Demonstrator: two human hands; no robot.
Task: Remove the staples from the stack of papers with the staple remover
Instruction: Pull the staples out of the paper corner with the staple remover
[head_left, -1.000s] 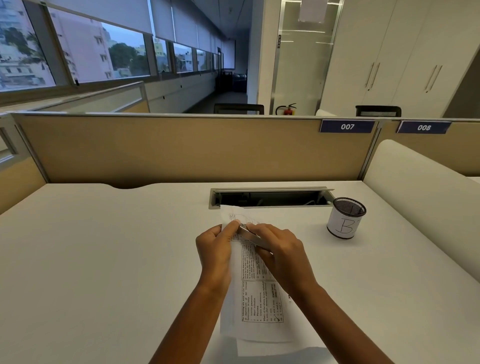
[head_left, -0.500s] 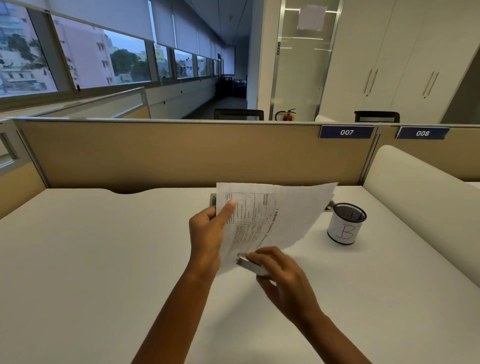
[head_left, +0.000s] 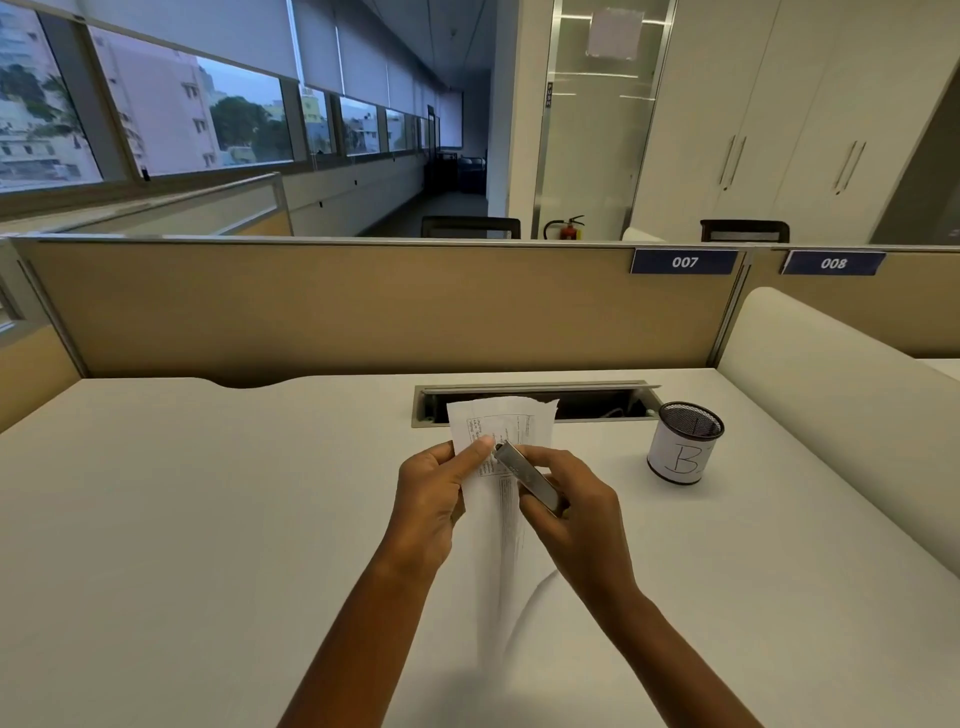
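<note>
My left hand (head_left: 428, 501) pinched the papers (head_left: 498, 499) near their top. My right hand (head_left: 569, 512) gripped the remover (head_left: 527, 478), tip at the sheets. Thin, limp paper: probably tears unless held beside the staple.

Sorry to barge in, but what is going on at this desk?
A person is working on papers at the desk. The left hand pinches the papers near the top, and the right hand grips the staple remover, its tip at the sheet beside the left thumb. Any staple is too small to see. A mesh cup marked B stands to the right.
</note>
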